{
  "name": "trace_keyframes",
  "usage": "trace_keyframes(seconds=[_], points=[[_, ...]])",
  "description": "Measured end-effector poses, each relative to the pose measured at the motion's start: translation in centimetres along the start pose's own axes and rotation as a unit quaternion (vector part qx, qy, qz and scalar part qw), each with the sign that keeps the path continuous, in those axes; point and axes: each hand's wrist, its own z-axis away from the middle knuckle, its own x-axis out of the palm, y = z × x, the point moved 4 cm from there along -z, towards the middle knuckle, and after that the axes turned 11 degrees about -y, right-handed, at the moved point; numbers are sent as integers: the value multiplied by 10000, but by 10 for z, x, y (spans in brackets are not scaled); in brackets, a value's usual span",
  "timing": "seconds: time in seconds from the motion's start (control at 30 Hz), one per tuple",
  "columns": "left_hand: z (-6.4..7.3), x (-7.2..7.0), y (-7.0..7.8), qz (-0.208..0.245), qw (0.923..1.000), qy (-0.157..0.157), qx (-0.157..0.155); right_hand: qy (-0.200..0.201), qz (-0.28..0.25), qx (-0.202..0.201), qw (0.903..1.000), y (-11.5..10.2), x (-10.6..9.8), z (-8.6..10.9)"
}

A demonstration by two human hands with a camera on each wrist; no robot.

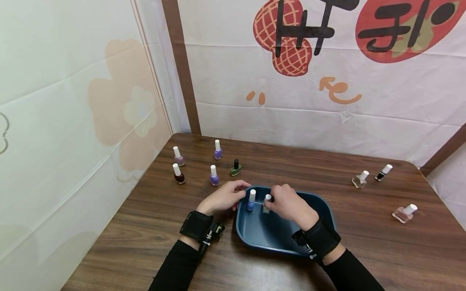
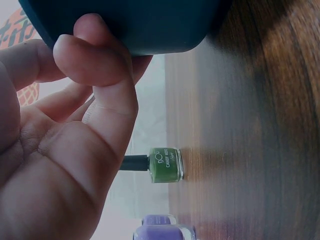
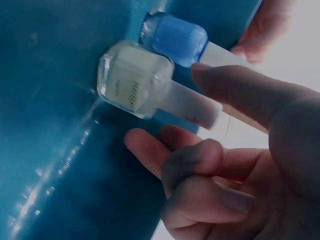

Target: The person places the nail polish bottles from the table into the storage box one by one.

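Pale bottle [image 3: 135, 80] upright in blue tray [image 1: 260, 236], axis vertical; cap [image 3: 190, 103] between parted thumb and fingers of right hand [image 1: 292, 205]; contact hard to judge. Left hand [image 1: 223, 197], farther, rests loosely against tray wall.

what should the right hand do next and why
Probably lift the right hand clear of the pale bottle: its thumb and fingers look parted around the white cap, and the bottle appears to stand unaided in the blue tray, beside the blue bottle.
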Motion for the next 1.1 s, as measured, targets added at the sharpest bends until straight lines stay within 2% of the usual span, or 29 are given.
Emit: trace_keyframes(seconds=[0.1, 0.27, 0.43, 0.6, 0.8, 1.1], points=[[0, 0, 0, 5, 10000, 7, -5, -43, -45, 91, 9999, 1, -4, 3], [0, 0, -1, 7, 10000, -10, 56, 100, -47, 69, 9999, 2, -16, 8], [-1, -1, -3, 54, 10000, -21, 61, 378, -70, -168, 9991, 5, -32, 17], [-1, 0, -3, 36, 10000, -21, 84, 821, -99, -201, 9964, 14, -48, 28], [-1, 0, -4, -2, 10000, -26, 82, 1267, -82, -15, 9919, 34, -67, 40], [-1, 0, -3, -1, 10000, -34, 53, 1818, -364, 519, 9813, 79, -91, 64]])
